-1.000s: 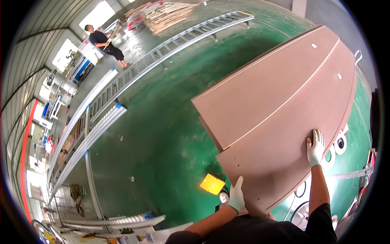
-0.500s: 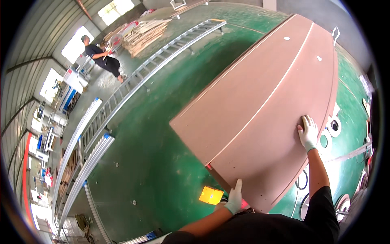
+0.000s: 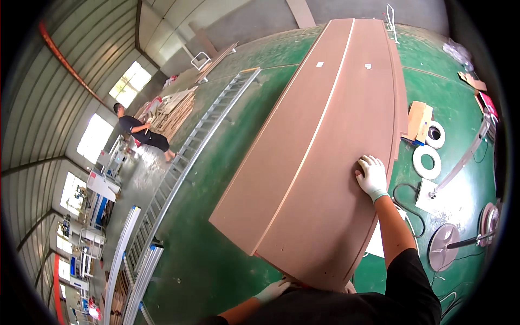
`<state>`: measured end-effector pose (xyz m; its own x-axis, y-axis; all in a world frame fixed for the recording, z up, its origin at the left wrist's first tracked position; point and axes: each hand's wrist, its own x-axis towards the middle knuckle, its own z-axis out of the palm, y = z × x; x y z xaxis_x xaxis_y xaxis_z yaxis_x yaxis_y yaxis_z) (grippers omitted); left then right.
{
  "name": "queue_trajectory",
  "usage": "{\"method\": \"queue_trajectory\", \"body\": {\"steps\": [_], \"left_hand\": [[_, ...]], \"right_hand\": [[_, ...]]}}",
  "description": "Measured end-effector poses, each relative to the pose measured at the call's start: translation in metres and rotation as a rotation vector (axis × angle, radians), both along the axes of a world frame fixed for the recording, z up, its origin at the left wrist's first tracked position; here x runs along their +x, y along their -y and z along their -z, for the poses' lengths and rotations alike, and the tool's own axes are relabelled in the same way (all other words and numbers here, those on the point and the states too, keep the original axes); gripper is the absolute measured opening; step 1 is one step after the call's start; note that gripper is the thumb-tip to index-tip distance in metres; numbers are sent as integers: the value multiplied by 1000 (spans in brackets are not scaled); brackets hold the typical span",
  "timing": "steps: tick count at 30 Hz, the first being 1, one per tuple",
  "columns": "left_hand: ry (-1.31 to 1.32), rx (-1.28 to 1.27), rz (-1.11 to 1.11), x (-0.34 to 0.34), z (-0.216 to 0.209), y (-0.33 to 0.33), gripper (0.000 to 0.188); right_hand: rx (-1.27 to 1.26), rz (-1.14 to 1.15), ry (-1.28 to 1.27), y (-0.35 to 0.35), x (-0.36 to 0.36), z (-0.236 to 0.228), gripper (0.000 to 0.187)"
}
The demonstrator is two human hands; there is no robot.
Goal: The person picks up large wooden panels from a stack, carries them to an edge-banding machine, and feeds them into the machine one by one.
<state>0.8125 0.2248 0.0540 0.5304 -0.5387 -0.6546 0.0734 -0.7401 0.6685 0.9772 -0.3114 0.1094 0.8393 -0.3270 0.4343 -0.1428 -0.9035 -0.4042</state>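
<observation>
At the near end of the long brown panels, your gloved left hand (image 3: 272,291) sits low by the near edge, the fingers partly hidden there; cannot tell how far it is open or whether it has hold of anything.

Your right hand (image 3: 372,179), also gloved, lies palm down on the right-hand panel (image 3: 325,179), near that panel's right edge. Fingers extended and slightly bent, thumb a little apart; pressed on the surface, nothing gripped.

Panel position: directly before you, reaching away toward the far wall. The left-hand panel (image 3: 265,189) lies alongside, a pale line (image 3: 326,110) running lengthwise between the two. Each carries one small white patch toward its far end. More brown board (image 3: 401,108) shows beyond the right edge.

To your right, on the green floor (image 3: 368,276): a piece of cardboard (image 3: 418,120), two white rings close together, and a round disc-shaped base (image 3: 443,247) with a dark bar.

To your left: a ladder-like metal frame (image 3: 208,140); past it, a person in dark clothes (image 3: 140,130) stands near a pile of boards (image 3: 176,108).
</observation>
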Motion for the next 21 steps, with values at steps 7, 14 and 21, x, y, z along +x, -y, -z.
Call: {"method": "queue_trajectory", "body": {"steps": [7,14,21], "left_hand": [[-115,484,-329,-42,15,-125,39],[-185,432,-523,-21,31,-137,30],[-323,406,-501,4,83,-196,26]], "right_hand": [[-14,30,14,-3,-1,-7,44],[-63,71,-9,-13,8,2,41],[-156,77,122,-22,5,-13,12]]}}
